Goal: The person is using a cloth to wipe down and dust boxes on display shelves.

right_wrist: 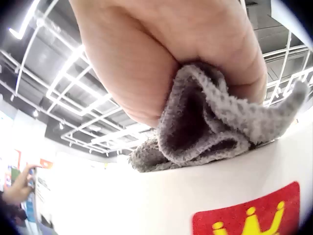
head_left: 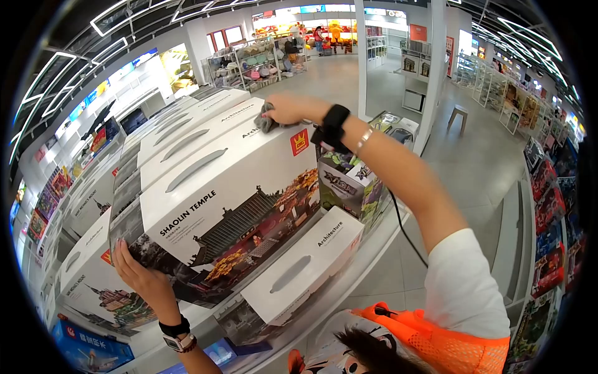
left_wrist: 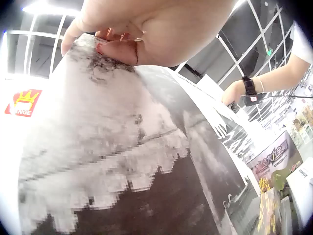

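Note:
A large white Shaolin Temple box with a grey handle stands on a display surface. At its top far right corner my right hand grips a bunched grey cloth; in the right wrist view the folded cloth lies against the white box top under the right hand. My left hand holds the box's lower left edge, fingers along its side. In the left wrist view, the left hand has its fingers and thumb at the corner of the box's printed side.
More white boxes stand in rows behind and left. A smaller Architecture box lies in front, green-purple boxes to the right. A blue box is at lower left. A stool stands on the floor beyond.

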Motion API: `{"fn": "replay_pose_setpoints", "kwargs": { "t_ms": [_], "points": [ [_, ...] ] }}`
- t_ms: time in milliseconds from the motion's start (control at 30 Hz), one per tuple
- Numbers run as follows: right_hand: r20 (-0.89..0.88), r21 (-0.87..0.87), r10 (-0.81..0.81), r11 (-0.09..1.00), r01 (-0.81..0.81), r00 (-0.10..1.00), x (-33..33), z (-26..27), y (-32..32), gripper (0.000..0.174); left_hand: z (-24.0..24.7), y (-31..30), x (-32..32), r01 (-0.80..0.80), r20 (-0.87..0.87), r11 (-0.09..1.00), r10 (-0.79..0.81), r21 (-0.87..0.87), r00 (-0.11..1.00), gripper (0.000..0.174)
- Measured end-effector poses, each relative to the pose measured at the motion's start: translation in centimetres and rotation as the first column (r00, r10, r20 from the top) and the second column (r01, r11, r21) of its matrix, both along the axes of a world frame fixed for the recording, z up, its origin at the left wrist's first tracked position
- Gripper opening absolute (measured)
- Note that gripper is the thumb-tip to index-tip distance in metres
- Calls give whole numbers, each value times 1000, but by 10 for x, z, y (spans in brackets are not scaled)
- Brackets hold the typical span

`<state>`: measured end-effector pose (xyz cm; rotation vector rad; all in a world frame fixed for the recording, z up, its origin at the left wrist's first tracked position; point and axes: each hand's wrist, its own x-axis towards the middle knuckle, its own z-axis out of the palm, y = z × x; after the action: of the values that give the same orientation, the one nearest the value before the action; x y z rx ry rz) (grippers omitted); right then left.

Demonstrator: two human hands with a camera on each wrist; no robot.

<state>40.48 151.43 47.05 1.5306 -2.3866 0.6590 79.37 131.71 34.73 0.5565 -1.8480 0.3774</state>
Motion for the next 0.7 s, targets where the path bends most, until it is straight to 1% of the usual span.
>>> {"fn": "replay_pose_setpoints", "kwargs": {
  "t_ms": [33,67,133,167,200,233,267,300,333,367,400,433,500,567,600,633,667,700],
  "points": [
    [-126,20,-70,997,73,990,-4,0,-9,28,0,0,0,0,1,1000,0,0,1000,67],
    [-126,18,-68,997,71,990,-7,0,-18,28,-1,0,-1,-3,-3,1000,3,-4,1000,67],
    [-232,134,-157,972,191,960,0,8,-36,24,0,2,-3,-15,-14,1000,15,-7,1000,66],
    [-313,200,-134,958,203,940,5,11,-47,22,0,2,-4,-18,-17,1000,18,-10,1000,66],
    [-312,258,-124,943,210,942,18,17,-54,23,0,3,-5,-31,-23,999,31,-11,999,65],
    [-299,284,-91,942,180,950,31,20,-66,23,-1,4,-6,-42,-30,999,41,-13,999,65],
    [-274,297,15,952,70,962,36,16,-85,24,0,5,-6,-37,-30,999,37,-13,999,65],
    [-288,316,80,949,16,954,54,13,-107,26,0,6,-7,-35,-34,999,34,-14,999,65],
    [-231,240,130,968,-73,964,76,9,-122,27,1,6,-7,-34,-38,999,33,-17,999,64],
    [-71,266,140,957,-116,988,105,15,-131,27,1,7,-8,-33,-37,999,32,-18,999,64],
    [-262,261,246,949,-177,933,112,2,-175,29,0,7,-8,-35,-38,999,35,-17,999,64],
    [-109,273,259,936,-221,960,134,5,-184,30,1,7,-7,-37,-36,999,36,-19,999,64],
    [-141,306,379,895,-324,914,170,6,-204,31,1,7,-4,-51,-22,999,50,-20,998,64],
    [-102,241,377,907,-344,921,182,-4,-211,30,0,5,-3,-62,-10,998,61,-13,998,64],
    [-132,15,366,930,-367,921,179,-19,-211,28,-1,4,-3,-75,-6,997,75,-22,997,64],
    [-177,56,447,894,-444,877,172,-15,-202,24,-1,3,-2,-90,-2,995,90,-31,996,63],
    [-119,40,456,890,-454,882,160,-14,-189,23,0,3,-2,-89,-1,996,89,-30,996,63],
    [-62,30,468,884,-467,882,154,-6,-155,23,1,3,-2,-104,2,994,104,-45,995,63]
  ]
}}
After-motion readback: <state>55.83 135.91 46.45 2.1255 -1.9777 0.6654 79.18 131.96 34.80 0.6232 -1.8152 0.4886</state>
